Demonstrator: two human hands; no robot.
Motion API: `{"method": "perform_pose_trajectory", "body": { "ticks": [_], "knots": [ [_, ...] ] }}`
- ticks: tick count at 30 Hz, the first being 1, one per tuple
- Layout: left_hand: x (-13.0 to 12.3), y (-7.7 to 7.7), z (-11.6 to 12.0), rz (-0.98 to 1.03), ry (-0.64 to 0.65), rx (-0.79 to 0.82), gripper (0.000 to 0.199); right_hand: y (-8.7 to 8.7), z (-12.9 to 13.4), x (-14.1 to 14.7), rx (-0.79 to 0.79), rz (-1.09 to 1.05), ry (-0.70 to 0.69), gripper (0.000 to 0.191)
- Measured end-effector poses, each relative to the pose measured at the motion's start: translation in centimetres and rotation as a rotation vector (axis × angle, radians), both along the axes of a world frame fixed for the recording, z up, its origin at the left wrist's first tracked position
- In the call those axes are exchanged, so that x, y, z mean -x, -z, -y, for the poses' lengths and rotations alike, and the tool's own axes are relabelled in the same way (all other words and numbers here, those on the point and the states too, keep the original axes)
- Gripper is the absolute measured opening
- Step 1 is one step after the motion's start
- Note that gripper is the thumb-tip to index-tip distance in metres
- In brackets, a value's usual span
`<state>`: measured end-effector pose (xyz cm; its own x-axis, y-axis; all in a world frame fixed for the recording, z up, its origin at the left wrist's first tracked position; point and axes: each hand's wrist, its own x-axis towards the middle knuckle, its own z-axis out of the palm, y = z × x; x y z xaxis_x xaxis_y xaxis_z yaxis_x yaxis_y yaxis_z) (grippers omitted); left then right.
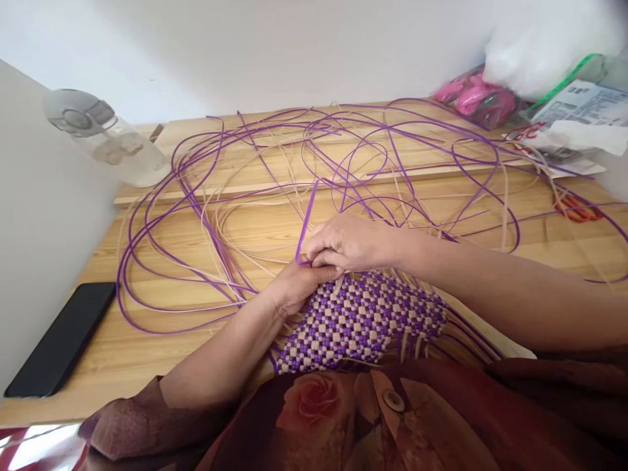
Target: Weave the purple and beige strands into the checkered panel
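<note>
A woven panel (353, 314) of purple and beige plastic strips lies against my body, with loose strips running out from its edges. My right hand (338, 242) is closed in a pinch at the panel's far edge, on a purple strip (307, 219) that bends sharply and rises beside the fingers. Close against it, my left hand (299, 284) grips the panel's upper left edge, thumb pointing to the right hand. The left fingers are partly hidden beneath the panel. A short beige strip end sticks up just below the hands.
Long purple and beige strips (184, 176) loop across the wooden table (161, 356). A black phone (61, 340) lies at left, below a tilted-looking clear bottle (108, 137). Orange-handled scissors (579, 208) are at right, near papers (583, 108) and a pink bundle (473, 98).
</note>
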<state>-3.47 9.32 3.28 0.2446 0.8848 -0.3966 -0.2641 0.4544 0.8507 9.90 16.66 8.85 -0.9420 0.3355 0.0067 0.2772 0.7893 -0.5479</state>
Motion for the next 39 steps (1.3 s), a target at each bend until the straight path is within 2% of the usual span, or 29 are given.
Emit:
{"method": "perform_pose_trajectory", "body": {
  "ticks": [2, 4, 7, 10, 12, 14, 17, 22, 25, 28, 30, 34, 39],
  "knots": [
    [0.0, -0.2, -0.1, 0.011, 0.008, 0.041, 0.028, -0.3, -0.1, -0.3, -0.024, -0.008, 0.054, 0.016],
    [0.0, -0.4, -0.1, 0.017, 0.052, 0.105, 0.024, -1.0, 0.5, -1.1, -0.13, -0.061, 0.21, 0.018],
    [-0.1, -0.6, -0.1, 0.006, 0.082, 0.203, 0.026, -1.7, 3.0, -3.1, -0.298, -0.137, 0.451, 0.03],
    [-0.2, -0.5, -0.1, 0.002, 0.067, 0.241, 0.029, -0.6, 6.7, -4.9, -0.254, -0.095, 0.446, 0.025],
    [-0.2, -0.3, -0.1, 0.002, 0.071, 0.253, 0.03, 1.0, 8.9, -5.5, -0.269, -0.159, 0.469, 0.018],
    [-0.2, 0.0, -0.2, 0.006, 0.075, 0.262, 0.032, 2.6, 10.2, -5.5, -0.304, -0.258, 0.541, 0.019],
    [-0.2, 0.2, -0.2, 0.029, 0.09, 0.251, 0.032, 4.0, 10.7, -4.8, -0.323, -0.326, 0.628, 0.017],
    [-0.2, 0.2, -0.3, 0.048, 0.121, 0.132, 0.031, 3.9, 10.2, -3.8, -0.373, -0.303, 0.644, 0.013],
    [-0.1, 0.0, -0.3, -0.009, 0.106, 0.114, 0.029, 3.4, 11.0, -3.6, -0.227, -0.333, 0.666, 0.012],
    [0.0, -0.1, -0.1, -0.057, 0.157, 0.088, 0.029, 2.8, 12.2, -3.9, -0.016, -0.311, 0.693, 0.016],
    [0.0, -0.1, 0.0, -0.079, 0.18, 0.055, 0.031, 2.8, 12.7, -4.0, 0.055, -0.355, 0.724, 0.011],
    [-0.1, 0.4, 0.1, -0.154, 0.164, -0.05, 0.033, 3.6, 13.0, -3.7, 0.11, -0.497, 0.822, 0.006],
    [0.1, 0.7, 0.2, -0.357, 0.18, -0.149, 0.036, 5.5, 12.9, -3.6, 0.229, -0.479, 0.737, 0.013]
  ]
}}
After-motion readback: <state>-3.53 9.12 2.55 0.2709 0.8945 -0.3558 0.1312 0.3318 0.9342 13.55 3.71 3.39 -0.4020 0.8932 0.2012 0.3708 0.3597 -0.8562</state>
